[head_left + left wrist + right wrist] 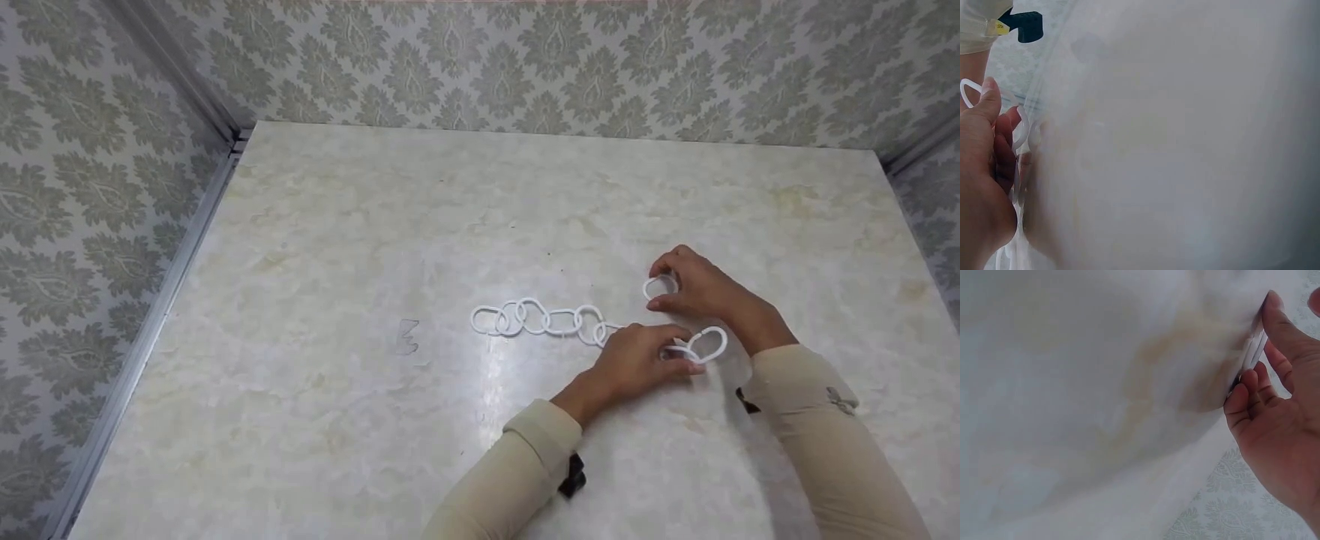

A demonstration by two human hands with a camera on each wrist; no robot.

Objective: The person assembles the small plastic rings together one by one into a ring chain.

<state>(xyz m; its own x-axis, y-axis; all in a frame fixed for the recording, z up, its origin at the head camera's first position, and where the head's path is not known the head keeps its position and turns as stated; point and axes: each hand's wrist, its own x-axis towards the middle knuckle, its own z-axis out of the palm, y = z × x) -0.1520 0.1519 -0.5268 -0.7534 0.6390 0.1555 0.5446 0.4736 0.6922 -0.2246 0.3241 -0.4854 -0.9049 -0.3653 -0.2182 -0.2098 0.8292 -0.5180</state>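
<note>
The chain of white rings lies on the counter, long axis left to right; the left hand pinches its right end; the right hand, just beyond, grips a loose ring.

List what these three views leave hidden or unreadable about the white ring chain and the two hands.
- Head view: whether the last ring is closed onto the chain; the left hand covers the join.
- Head view: whether the loose ring in the right hand has an open gap; too small.
- Left wrist view: most of the chain; cut off at the left edge.
- Right wrist view: the ring's shape; seen edge-on between fingers.
</note>
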